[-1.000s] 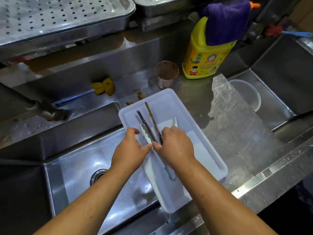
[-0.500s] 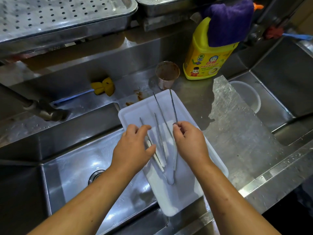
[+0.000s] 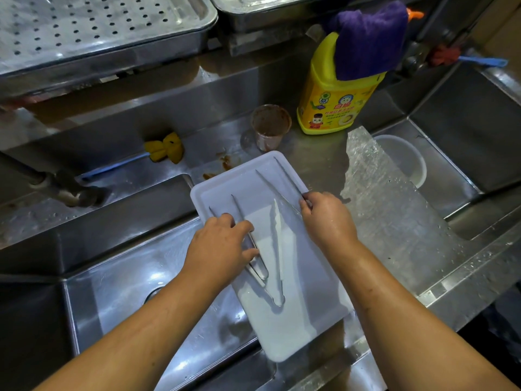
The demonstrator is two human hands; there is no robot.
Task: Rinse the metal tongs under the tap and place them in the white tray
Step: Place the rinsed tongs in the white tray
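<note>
The white tray [image 3: 282,342] lies askew on the counter, its near end jutting over the left sink basin [image 3: 118,300]. My left hand [image 3: 220,249] grips one pair of metal tongs [image 3: 239,210] on the tray's left side, tips pointing away from me. My right hand [image 3: 327,218] pinches a second pair of tongs [image 3: 277,190] by the tray's right rim, both arms splayed toward the far corner. A third pair [image 3: 279,292] seems to lie flat between my hands, hinge end toward me.
The tap [image 3: 64,193] juts in from the left above the basin. Behind the tray stand a stained brown cup [image 3: 270,125], a yellow detergent bottle [image 3: 332,103] draped with a purple cloth, and a yellow sponge brush [image 3: 166,146]. A white bowl [image 3: 406,159] sits in the right sink.
My hands have moved apart over the tray. The right hand carried its tongs toward the right rim, and the left hand shifted its pair to the left side.
</note>
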